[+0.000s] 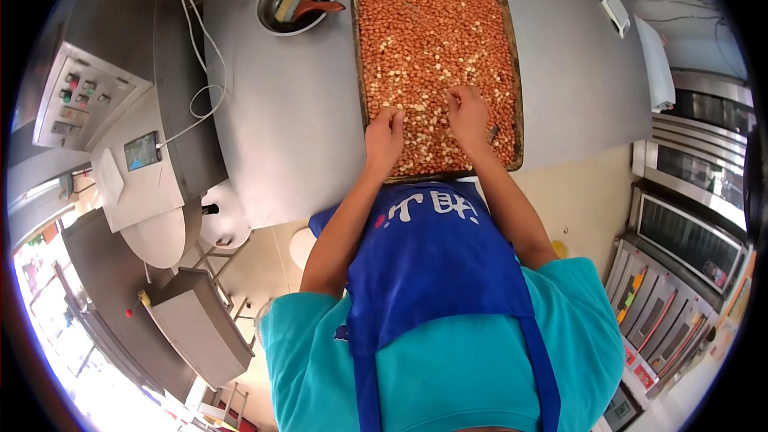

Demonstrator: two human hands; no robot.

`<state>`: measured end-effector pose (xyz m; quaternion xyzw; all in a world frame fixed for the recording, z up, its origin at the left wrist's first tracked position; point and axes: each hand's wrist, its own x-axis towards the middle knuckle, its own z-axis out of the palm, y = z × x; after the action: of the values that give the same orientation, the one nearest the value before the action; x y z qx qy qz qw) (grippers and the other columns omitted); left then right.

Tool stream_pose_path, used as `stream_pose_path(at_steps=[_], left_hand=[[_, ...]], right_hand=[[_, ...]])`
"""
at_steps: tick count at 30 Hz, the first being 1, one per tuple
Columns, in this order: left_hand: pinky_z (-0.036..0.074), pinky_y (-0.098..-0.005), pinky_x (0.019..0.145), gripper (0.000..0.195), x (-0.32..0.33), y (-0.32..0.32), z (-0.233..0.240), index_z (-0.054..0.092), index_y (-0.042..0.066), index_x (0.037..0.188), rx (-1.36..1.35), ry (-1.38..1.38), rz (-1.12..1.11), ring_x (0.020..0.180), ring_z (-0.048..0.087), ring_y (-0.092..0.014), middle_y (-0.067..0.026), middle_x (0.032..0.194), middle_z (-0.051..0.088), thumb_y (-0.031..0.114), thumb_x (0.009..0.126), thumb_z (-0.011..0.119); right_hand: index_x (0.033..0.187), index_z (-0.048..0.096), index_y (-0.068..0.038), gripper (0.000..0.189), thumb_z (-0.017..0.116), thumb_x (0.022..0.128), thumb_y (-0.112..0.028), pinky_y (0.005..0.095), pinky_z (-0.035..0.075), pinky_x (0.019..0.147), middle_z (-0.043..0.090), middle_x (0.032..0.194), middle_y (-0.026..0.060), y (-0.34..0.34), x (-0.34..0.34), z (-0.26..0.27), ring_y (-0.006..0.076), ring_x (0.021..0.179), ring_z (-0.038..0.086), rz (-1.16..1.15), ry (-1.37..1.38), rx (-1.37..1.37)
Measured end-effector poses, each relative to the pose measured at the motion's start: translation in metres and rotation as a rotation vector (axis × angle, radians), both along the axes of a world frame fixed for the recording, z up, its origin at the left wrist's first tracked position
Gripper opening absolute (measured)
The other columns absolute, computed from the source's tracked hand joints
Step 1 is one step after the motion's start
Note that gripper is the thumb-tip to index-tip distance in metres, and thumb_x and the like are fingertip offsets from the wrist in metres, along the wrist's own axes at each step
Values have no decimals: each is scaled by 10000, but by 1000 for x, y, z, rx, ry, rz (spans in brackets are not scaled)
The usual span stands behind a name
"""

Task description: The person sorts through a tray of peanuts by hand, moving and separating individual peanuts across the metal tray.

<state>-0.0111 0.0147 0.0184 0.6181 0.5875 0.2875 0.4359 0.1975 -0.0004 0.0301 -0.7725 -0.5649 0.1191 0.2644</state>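
Observation:
A dark-rimmed baking tray [519, 102] lies lengthwise before me, filled with a layer of red-skinned peanuts [429, 12]. Pale, skinless peanuts [425, 141] are scattered among them, mostly in the near half. At the tray's left edge is my left hand [384, 137], thumb and fingertips close together over the peanuts. My right hand [468, 117] is above the right part of the near half, its fingers curled toward the thumb. Whether either hand pinches a peanut is too small to tell. A small dark object [493, 132] lies by my right hand.
The tray rests on a metal worktable [288, 114]. Left of its far end stands a metal bowl [264, 9] holding a wood-handled brush [306, 7]. A white device [616, 14] is at the far right. At left are a phone [143, 151] with a white cable and a control panel [84, 96].

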Motion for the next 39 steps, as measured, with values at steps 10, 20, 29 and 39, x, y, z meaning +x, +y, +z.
stream_pose_path(at_steps=[10, 20, 29, 39], left_hand=[[539, -418, 734, 264, 32, 8, 18, 655, 26, 1221, 233, 48, 2, 791, 674, -334, -194, 1090, 696, 160, 994, 650], [564, -402, 753, 271, 19, -8, -2, 688, 46, 1209, 164, -120, -86, 845, 711, -323, -180, 1009, 727, 72, 939, 673], [545, -370, 731, 157, 16, -5, 19, 724, 15, 1046, 198, -296, -99, 807, 696, -283, -147, 921, 714, 38, 891, 734], [527, -397, 733, 83, 17, -5, 18, 686, 15, 961, 144, -223, -48, 813, 670, -323, -151, 889, 688, 60, 900, 721]], right_hand=[[1049, 655, -70, 163, 706, 924, -161, 470, 555, 664, 612, 1067, 156, -1, -19, -8, 375, 819, 670, 35, -104, -105], [1049, 715, -14, 167, 698, 961, -155, 394, 543, 733, 707, 926, 163, -6, -14, -2, 314, 812, 684, 94, 314, -19], [1052, 666, -15, 128, 618, 1046, -134, 241, 399, 498, 603, 725, 2, -9, -30, 29, 73, 563, 518, 33, 927, -375], [1013, 675, -33, 287, 543, 1095, -274, 259, 416, 490, 601, 716, 12, -9, -28, 20, 96, 544, 518, 111, 878, -430]])
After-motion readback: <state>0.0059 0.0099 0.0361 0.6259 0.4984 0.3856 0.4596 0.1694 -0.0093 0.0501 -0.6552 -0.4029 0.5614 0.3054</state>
